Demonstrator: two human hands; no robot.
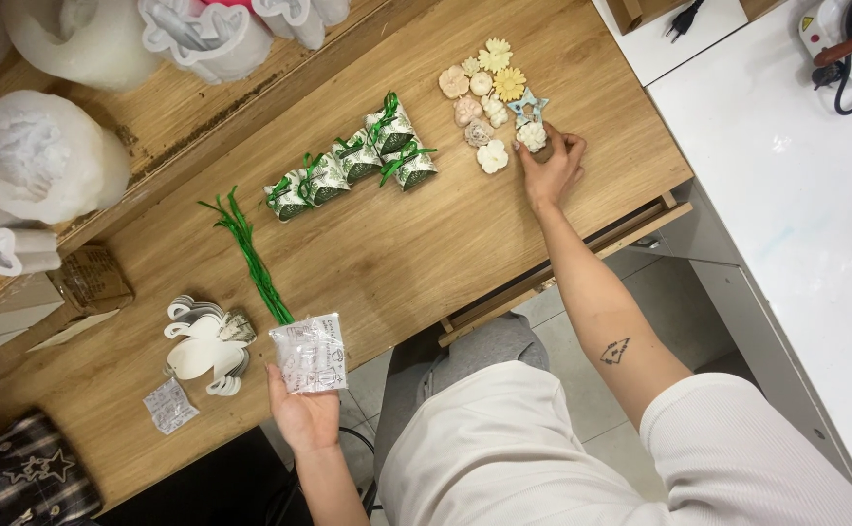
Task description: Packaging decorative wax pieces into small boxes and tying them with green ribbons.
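I am holding a small clear plastic bag (pixel 310 354) in my left hand (pixel 304 414), fingers curled shut under its lower edge so that it is standing flat and open-faced toward me, ready to take something. Just beside that hand, toward the far side, a stack of white cut-out card shapes (pixel 204 348) is lying on the wooden counter (pixel 397 244), and a little crumpled packet (pixel 169 405) is sitting near it at the counter's edge; both are lying close enough for that hand to reach them without stretching. A bundle of green twist ties (pixel 249 255) is running from just above the bag away from me, laid straight so single ties can be drawn off.

My right hand (pixel 550 168) is reaching well out across the counter, arm extended, fingertips closing on a white flower-shaped piece (pixel 531 135) at the near edge of a cluster of small moulded flowers (pixel 484 88) in cream, pink and yellow. Whether the piece is lifted or only pinched against the wood I cannot tell. A pale blue star shape (pixel 527 104) is lying just beyond my fingertips.

Between my two hands, farther out, a row of finished green-and-white packets (pixel 353 158) tied with green ribbon is lined up, kept apart from the loose flowers. Beyond everything, on the raised shelf, white silicone moulds (pixel 51 156) are standing out of the way.
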